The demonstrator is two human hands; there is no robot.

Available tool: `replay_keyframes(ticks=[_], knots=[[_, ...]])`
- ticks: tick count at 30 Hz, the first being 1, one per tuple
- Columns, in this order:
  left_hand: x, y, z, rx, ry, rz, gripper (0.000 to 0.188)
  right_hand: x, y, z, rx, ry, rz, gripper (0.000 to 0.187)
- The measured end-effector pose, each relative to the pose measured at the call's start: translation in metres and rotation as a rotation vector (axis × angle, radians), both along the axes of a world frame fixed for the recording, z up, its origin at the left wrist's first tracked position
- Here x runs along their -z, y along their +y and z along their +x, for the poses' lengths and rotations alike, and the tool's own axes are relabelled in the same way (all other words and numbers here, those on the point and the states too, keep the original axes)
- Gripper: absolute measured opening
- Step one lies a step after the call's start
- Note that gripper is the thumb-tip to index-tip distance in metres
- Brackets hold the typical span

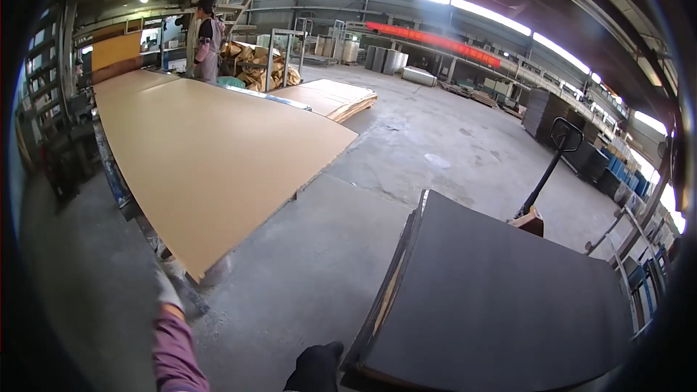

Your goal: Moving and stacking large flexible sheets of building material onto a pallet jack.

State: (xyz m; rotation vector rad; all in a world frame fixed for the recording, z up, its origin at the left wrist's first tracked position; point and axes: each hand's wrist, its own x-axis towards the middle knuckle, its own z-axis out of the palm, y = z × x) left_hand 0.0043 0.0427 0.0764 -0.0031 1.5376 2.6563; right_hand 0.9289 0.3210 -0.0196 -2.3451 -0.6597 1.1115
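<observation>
In the large hall, a tan sheet covers what seems a table.

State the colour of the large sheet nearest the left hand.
The large sheet is tan, best seen in the head view.

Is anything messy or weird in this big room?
Yes, the brown heap at the back, beyond the long tan sheet, looks messy because it's all crumpled. The gray floor also has a pale patch; I can't tell if it's wet or worn.
</observation>
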Motion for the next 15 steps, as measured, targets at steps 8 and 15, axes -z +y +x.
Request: replay_keyframes(ticks=[8,15], knots=[[-0.051,0.072,-0.059,0.257,0.022,-0.044,0.056,-0.089,-0.007,-0.051,-0.185,-0.223,-0.008,0.023],[0.217,-0.028,0.059,0.008,-0.170,-0.780,0.046,-0.105,-0.001,-0.066,-0.759,-0.653,-0.555,0.039]])
